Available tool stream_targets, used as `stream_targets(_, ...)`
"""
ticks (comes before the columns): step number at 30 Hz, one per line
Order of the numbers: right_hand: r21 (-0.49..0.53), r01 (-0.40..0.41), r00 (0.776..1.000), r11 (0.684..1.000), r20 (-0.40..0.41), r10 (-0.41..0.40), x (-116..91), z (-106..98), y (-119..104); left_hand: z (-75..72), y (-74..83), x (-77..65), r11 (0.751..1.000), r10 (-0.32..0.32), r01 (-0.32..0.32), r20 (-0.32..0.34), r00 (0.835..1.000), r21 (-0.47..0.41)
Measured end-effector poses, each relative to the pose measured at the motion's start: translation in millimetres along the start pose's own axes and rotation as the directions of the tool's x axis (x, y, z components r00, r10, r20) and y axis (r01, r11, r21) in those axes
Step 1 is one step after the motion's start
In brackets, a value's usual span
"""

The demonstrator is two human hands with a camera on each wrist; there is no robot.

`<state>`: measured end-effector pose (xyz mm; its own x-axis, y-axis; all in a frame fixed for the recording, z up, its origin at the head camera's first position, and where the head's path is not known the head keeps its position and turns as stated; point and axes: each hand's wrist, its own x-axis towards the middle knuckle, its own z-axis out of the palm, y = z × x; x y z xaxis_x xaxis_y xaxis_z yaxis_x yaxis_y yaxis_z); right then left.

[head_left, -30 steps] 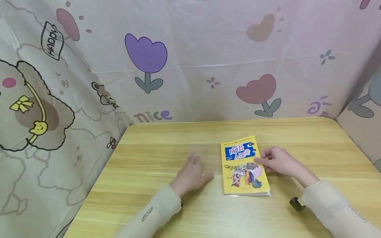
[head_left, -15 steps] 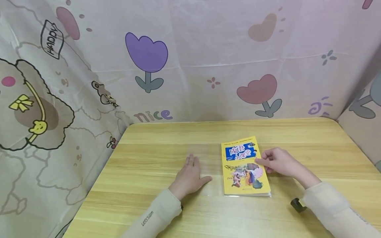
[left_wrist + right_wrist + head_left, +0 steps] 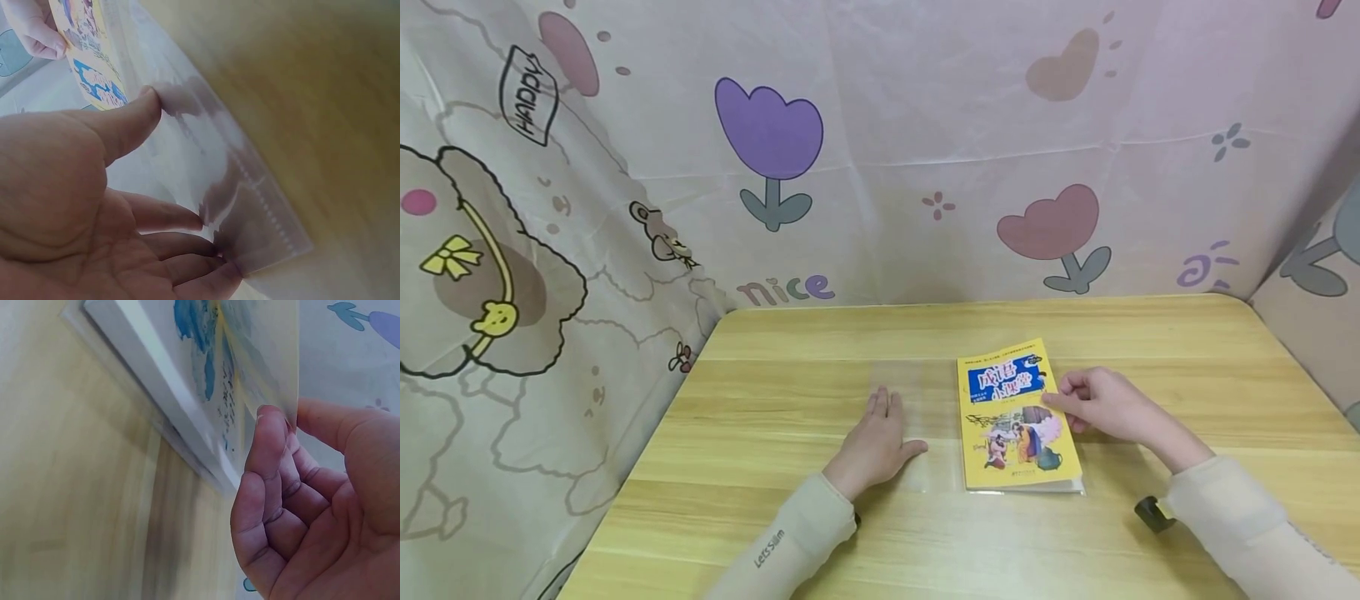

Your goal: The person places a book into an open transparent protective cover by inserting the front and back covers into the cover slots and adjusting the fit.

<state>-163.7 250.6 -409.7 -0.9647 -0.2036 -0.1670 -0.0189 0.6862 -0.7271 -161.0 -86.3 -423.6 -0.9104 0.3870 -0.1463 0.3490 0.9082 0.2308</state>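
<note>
A yellow picture book [image 3: 1011, 442] with a blue title panel lies on the right half of the table, over part of a clear plastic cover [image 3: 934, 400]. My right hand [image 3: 1108, 407] pinches the right edge of its front cover [image 3: 269, 356] between thumb and fingers; in the right wrist view this cover is lifted off the pages. To the left, my left hand [image 3: 872, 446] rests on the clear plastic with fingers extended and thumb spread towards the book. The left wrist view shows the thumb and fingertips at the plastic film [image 3: 187, 134], whose edge has a dotted seam.
The wood-grain table [image 3: 775, 400] has its back edge against a printed fabric curtain [image 3: 887, 150], which also hangs down the left side. A dark device [image 3: 1153, 513] sits at the right wrist, beside the sleeve.
My left thumb has drawn in slightly towards the hand, away from the book. My right hand keeps its pinch on the book's cover, nearly in place.
</note>
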Motion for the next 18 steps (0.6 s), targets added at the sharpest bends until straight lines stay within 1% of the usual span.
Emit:
stream_targets(3, 0.004, 0.016, 1.0, 1.0, -0.005, -0.016, -1.3, -2.1, -3.4, -0.3, -0.3, 0.0, 1.0, 0.006, -0.006, 0.0, 1.0, -0.006)
stream_targets(9, 0.02, 0.061, 0.997, 0.998, -0.039, -0.06, -3.0, -6.2, -8.9, -0.5, -2.7, 0.4, 1.0, 0.023, -0.023, -0.004, 1.0, -0.021)
stream_targets(13, 0.059, 0.113, 0.993, 0.992, -0.054, -0.109, -1.3, -6.2, -11.1, -0.5, -4.8, -0.3, 0.997, 0.028, -0.029, -0.008, 1.0, -0.069)
stream_targets(18, 0.121, 0.179, 0.983, 0.976, -0.067, -0.172, 1.3, -4.7, -14.9, -1.4, -5.7, -0.7, 0.991, 0.055, -0.056, -0.016, 0.998, -0.124)
